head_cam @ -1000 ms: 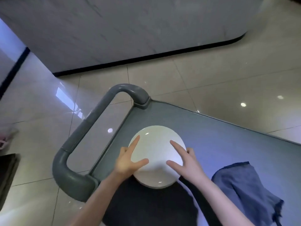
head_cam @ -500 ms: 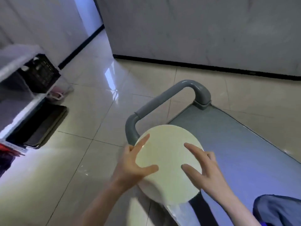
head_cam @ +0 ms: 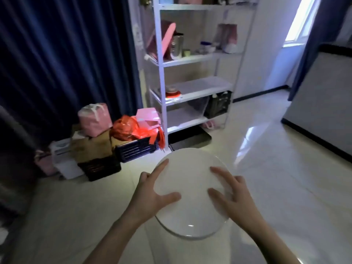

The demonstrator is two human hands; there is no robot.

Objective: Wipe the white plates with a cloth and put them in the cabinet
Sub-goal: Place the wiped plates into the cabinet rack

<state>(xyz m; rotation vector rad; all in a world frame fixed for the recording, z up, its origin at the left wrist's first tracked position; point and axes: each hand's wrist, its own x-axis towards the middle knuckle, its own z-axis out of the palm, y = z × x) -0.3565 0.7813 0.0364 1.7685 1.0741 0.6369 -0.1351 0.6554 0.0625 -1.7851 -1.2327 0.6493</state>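
A round white plate [head_cam: 190, 187] is held in the air at chest height above the tiled floor. My left hand [head_cam: 150, 195] grips its left edge, thumb and forefinger on top. My right hand [head_cam: 230, 195] grips its right edge the same way. The plate's near rim tilts down toward me. Ahead stands a white open shelf unit [head_cam: 190, 88] with several shelves; its middle shelf holds a small red and white item at the left and is otherwise bare. No cloth is in view.
Dark blue curtains [head_cam: 66, 54] hang at the left. Pink bags, red bags, cardboard boxes and black crates [head_cam: 133, 149] are piled on the floor left of the shelf. A grey counter wall [head_cam: 320, 115] stands at the right. Glossy tiled floor [head_cam: 266, 159] lies between.
The plate has been lifted off the grey cart. My view has swung left from the cart to the shelf unit, and both hands still hold the plate.
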